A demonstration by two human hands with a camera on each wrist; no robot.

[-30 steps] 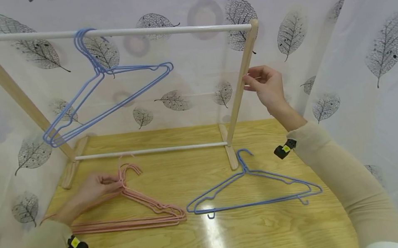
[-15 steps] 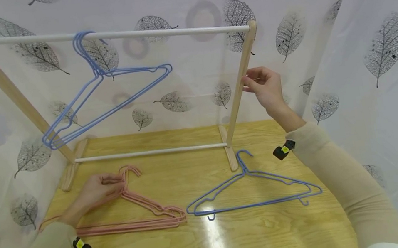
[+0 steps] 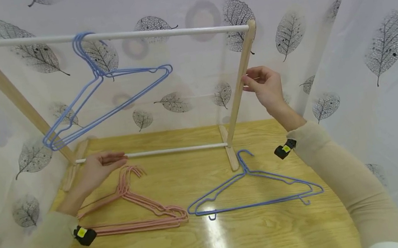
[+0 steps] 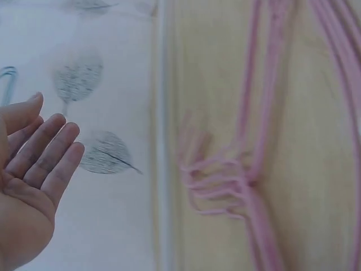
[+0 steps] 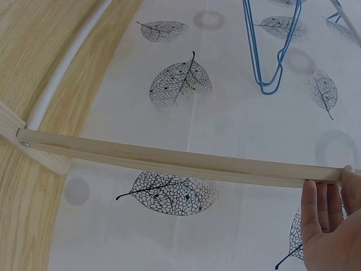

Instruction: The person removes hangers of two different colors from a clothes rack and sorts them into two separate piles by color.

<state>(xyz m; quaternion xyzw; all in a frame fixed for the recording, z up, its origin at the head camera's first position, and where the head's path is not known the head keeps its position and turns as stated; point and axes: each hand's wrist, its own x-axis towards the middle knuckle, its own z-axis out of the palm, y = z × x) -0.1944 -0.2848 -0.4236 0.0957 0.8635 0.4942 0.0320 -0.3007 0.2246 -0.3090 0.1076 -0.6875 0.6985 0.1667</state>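
Below the left hand (image 3: 97,167), fingers (image 4: 48,155) straight and empty, the pink hangers (image 3: 134,206) lie on the counter (image 3: 214,239), hooks toward the rack's lower rail. Right hand (image 3: 266,85) grips the wooden upright (image 3: 240,83), farther away.

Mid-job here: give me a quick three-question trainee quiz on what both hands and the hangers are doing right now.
1. True or false: the left hand grips the pink hangers.
2. What does the right hand touch? A) the wooden post B) the white top rail C) the blue hanger on the table
3. Fill in: the hangers on the top rail are coloured ____.

Key: 1 false, the hand is open, above them. 2 A. 3 blue.
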